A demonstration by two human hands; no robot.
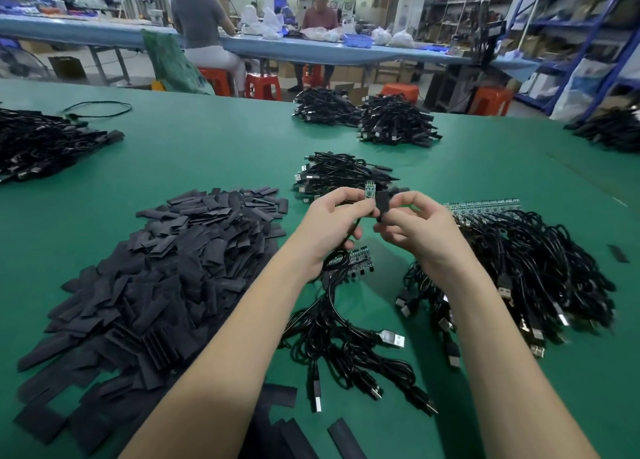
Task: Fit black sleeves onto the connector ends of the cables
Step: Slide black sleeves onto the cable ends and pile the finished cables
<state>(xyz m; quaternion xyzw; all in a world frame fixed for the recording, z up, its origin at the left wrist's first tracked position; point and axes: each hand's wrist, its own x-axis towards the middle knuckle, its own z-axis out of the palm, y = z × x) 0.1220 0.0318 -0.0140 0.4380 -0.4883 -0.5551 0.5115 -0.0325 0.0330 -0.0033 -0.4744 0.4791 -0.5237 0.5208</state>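
**At frame centre, two hands bring sleeve and board end together**

At the middle of the frame, above the green table point(214, 153), the left hand point(332, 223) pinches a cable point(349, 237) just below its small circuit-board end point(370, 191), which stands upright. The right hand point(412, 223) pinches a black sleeve point(382, 205) just beside that board, to its right. The cable hangs down to a loose bundle point(346, 341) at lower centre. A large heap of sleeves point(166, 278) fills the lower left. A cable pile point(533, 278) with board ends lies at right, and another pile point(341, 176) sits just above the hands. More piles lie in the upper half. Two people sit at a blue bench point(277, 48) at the top.
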